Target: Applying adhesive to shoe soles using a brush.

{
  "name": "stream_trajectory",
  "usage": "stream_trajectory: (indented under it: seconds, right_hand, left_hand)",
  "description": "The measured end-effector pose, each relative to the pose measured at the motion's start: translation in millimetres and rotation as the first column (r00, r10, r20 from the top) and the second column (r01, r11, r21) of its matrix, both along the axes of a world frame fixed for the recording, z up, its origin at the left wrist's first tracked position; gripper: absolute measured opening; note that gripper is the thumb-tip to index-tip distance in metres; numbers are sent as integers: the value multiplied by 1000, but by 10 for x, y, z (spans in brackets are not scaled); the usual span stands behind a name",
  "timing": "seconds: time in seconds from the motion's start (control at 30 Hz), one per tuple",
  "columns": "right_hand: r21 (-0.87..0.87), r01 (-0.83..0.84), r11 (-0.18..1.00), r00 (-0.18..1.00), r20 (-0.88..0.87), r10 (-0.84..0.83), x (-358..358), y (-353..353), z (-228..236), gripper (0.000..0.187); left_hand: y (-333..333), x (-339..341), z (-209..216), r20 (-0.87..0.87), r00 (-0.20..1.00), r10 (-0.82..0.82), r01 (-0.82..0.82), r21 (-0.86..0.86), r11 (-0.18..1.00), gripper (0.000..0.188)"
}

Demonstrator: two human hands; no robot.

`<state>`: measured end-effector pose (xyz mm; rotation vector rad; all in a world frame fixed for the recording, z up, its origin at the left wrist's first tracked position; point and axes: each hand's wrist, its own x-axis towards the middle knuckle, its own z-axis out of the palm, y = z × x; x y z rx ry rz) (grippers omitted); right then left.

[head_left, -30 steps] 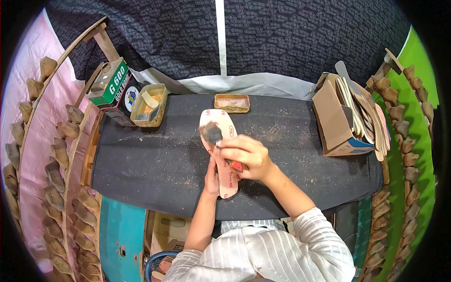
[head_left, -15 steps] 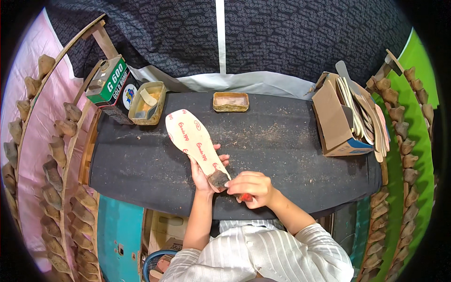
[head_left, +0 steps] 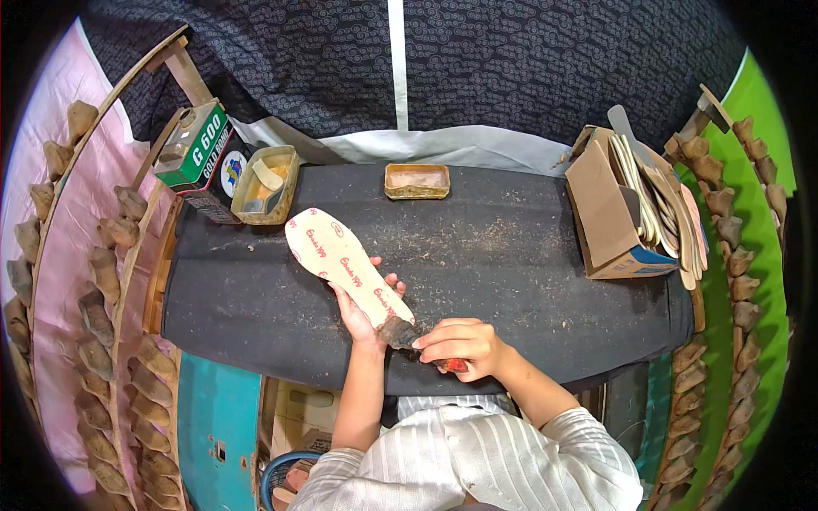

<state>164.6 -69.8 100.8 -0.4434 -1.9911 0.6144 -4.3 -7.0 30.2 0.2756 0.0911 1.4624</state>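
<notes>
One wide black cloth-covered worktop, pale crumbs strewn on it. Open brown cardboard box at right edge, toward far corner, packed with long flat pieces. Green, black and white metal can at far left corner. Pale, flat sole-shaped sheet, red print: held above worktop, left of middle, broad end toward far left corner, narrow end toward near edge. Yellowish rectangular tub just beside can. Left hand half open, cradling sheet from below, fingertips showing past its right side. Right hand near the near edge, fingers curled closed around dark-headed, red-handled tool; head overlaps sheet's narrow end, pressure can't tell. Small rectangular yellow-brown tray, middle of far edge.
</notes>
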Motion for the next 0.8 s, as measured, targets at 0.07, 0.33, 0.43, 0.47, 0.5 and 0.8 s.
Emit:
stream_trajectory:
  seconds: [0.07,0.33,0.43,0.47,0.5,0.8]
  right_hand:
    - [-33,-32,999,999,6,32,40,-6,6,33]
    - [-84,-13,996,999,-41,9,143,2,77,28]
    - [-88,28,996,999,-26,-30,167,13,91,31]
    - [-89,50,995,999,-17,-52,170,18,99,31]
    - [-84,65,994,998,-11,-66,157,21,124,34]
    - [126,163,979,986,1,-164,55,321,269,27]
  left_hand:
    - [8,-5,-6,-21,1000,11,-11,13,1000,62]
    - [4,10,1,-24,998,-55,55,15,998,69]
    - [-2,34,36,-54,994,-90,93,46,995,72]
    - [-6,45,49,-53,994,-92,94,47,994,72]
    - [-14,53,64,-66,991,-115,119,51,992,73]
    - [-77,158,115,-232,950,-210,230,64,971,77]
